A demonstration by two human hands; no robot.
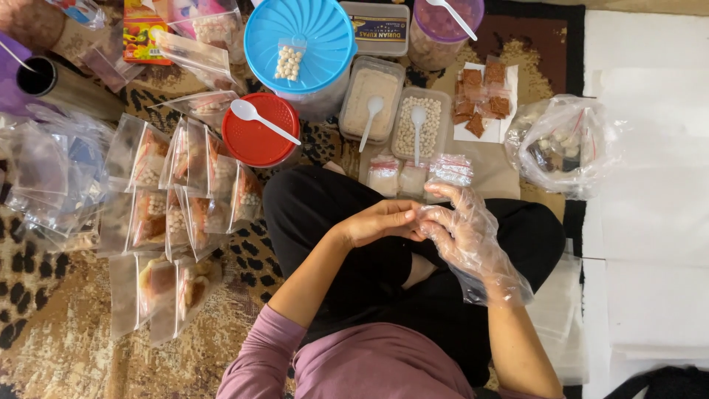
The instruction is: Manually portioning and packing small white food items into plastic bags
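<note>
Seen from the head, looking straight down at a lap in black trousers [347, 214] on a patterned rug [44, 325]. Left hand [380, 220] bare, fingers curled and pressed together, pinching the edge of the thin clear plastic glove [480, 258] at the fingertips of the other hand. Right hand [461, 236] inside that loose glove, fingers a little spread, grip around nothing else. Both hands touching, low over the knees. Just past the hands, three small filled bags [417, 176] standing side by side at the edge of the rug. Behind those, two clear tubs: one with pale powder [369, 103] and a white spoon, one with small white balls [421, 129] and a white spoon too. Further back, a big tub with a blue lid [299, 41], a tiny bag of white balls lying on top. Beside that, a red lid [258, 133] with a white spoon [258, 118] across. Off to the left, rows of packed clear bags [185, 192] lying flat, touching each other. Off to the right, brown squares on white paper [480, 103], and near them a puffy clear bag [565, 144] with pale lumps inside. Pink sleeves [266, 355] at the bottom.
</note>
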